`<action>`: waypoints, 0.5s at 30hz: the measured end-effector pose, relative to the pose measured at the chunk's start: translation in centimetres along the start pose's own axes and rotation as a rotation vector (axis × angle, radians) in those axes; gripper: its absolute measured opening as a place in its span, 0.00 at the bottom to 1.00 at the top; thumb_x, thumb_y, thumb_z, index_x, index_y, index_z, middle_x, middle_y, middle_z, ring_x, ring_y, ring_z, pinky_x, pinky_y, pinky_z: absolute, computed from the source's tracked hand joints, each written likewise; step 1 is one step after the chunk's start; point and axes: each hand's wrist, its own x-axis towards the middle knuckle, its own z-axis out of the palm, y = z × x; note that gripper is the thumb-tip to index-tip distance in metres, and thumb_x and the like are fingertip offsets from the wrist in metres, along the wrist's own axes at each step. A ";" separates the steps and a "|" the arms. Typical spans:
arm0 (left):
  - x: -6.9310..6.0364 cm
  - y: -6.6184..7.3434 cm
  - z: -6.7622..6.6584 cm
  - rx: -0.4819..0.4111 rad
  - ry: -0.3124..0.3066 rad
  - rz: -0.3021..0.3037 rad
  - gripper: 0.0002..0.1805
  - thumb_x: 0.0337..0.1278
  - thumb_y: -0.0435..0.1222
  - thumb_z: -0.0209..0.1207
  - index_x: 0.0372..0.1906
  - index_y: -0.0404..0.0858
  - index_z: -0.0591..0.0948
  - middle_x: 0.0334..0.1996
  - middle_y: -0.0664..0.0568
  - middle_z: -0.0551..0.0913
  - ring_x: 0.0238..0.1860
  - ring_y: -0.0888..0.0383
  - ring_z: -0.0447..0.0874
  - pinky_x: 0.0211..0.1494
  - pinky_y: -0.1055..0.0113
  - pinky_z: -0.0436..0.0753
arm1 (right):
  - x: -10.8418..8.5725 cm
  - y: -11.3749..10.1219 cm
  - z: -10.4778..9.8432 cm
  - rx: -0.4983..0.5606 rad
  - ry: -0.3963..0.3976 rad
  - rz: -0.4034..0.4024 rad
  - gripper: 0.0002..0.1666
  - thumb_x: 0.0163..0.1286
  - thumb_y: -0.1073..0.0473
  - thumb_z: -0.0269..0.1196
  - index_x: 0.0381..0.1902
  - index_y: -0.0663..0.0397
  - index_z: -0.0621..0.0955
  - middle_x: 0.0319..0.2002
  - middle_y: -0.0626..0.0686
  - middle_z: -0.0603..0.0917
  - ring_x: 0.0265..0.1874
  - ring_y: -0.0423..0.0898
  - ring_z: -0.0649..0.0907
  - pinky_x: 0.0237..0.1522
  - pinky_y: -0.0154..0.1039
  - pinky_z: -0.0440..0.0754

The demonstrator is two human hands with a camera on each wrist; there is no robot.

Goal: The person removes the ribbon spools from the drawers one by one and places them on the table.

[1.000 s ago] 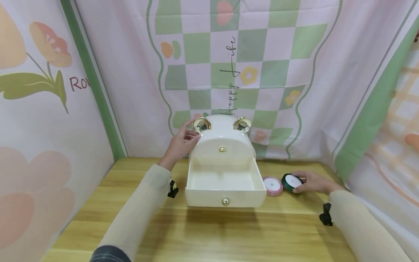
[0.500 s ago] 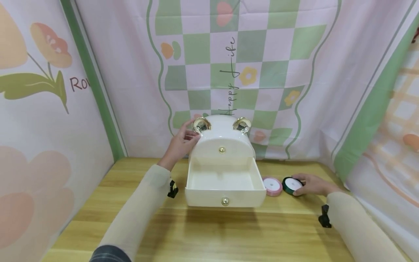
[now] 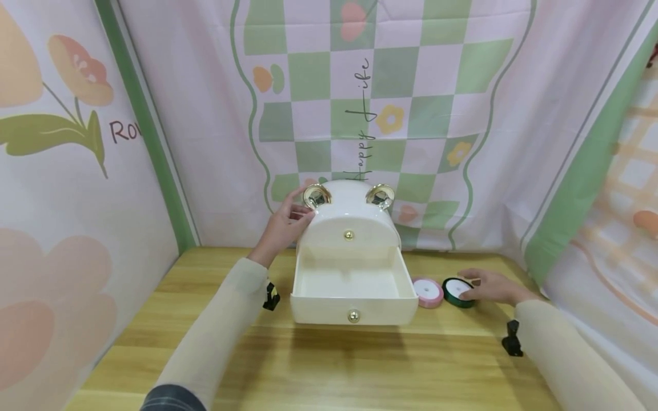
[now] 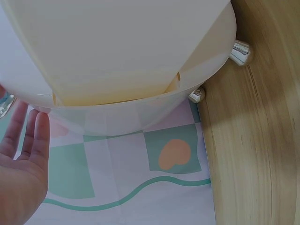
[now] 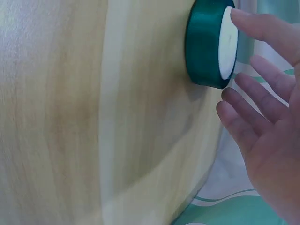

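A white box (image 3: 354, 205) with two gold-rimmed, eye-like knobs on top stands in the middle of the table. Its lower drawer (image 3: 354, 311) is pulled out and shows a bare inside. My left hand (image 3: 284, 225) rests its extended fingers against the box's upper left side, by the left knob; in the left wrist view, the fingers (image 4: 40, 136) touch the curved shell. To the right lies a green ribbon roll (image 3: 458, 293) with a white face. Beside it my right hand (image 3: 492, 286) has relaxed, spread fingers, its thumb over the white face (image 5: 228, 44).
A pink ribbon roll (image 3: 428, 293) lies between the drawer and the green roll. The wooden table (image 3: 339, 371) meets a checkered cloth backdrop (image 3: 354, 85) right behind the box. Printed cloth hangs at both sides.
The green ribbon roll, tilted in my right hand a second ago, now lies flat on the table. The right fingers have loosened from it. My left hand stays still on the box.
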 end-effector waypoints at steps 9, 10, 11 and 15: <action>0.1 0.0 0.0 -0.003 -0.002 -0.010 0.36 0.70 0.46 0.61 0.74 0.75 0.58 0.50 0.52 0.81 0.50 0.52 0.79 0.51 0.56 0.82 | -0.3 -1.9 -1.1 -0.024 0.012 -0.052 0.39 0.68 0.49 0.68 0.67 0.71 0.71 0.62 0.73 0.73 0.59 0.72 0.75 0.54 0.64 0.77; 0.1 0.0 0.0 -0.005 -0.004 -0.011 0.36 0.70 0.46 0.61 0.74 0.75 0.58 0.50 0.52 0.81 0.50 0.52 0.79 0.51 0.56 0.82 | -0.4 -2.2 -1.3 -0.026 0.014 -0.055 0.39 0.68 0.49 0.68 0.67 0.70 0.71 0.62 0.73 0.74 0.58 0.72 0.75 0.54 0.64 0.77; 0.0 0.0 0.0 -0.006 -0.004 -0.012 0.36 0.70 0.46 0.61 0.74 0.75 0.58 0.50 0.52 0.81 0.50 0.52 0.79 0.51 0.55 0.82 | -0.4 -2.5 -1.4 -0.022 0.012 -0.061 0.38 0.68 0.49 0.68 0.67 0.69 0.72 0.62 0.73 0.74 0.58 0.72 0.75 0.53 0.63 0.77; 0.0 0.0 -0.1 -0.010 -0.003 -0.016 0.36 0.69 0.46 0.61 0.73 0.75 0.59 0.50 0.52 0.81 0.50 0.52 0.79 0.51 0.55 0.82 | -0.5 -3.6 -2.0 -0.003 0.013 -0.097 0.35 0.69 0.51 0.67 0.65 0.69 0.72 0.61 0.72 0.75 0.57 0.71 0.76 0.51 0.60 0.80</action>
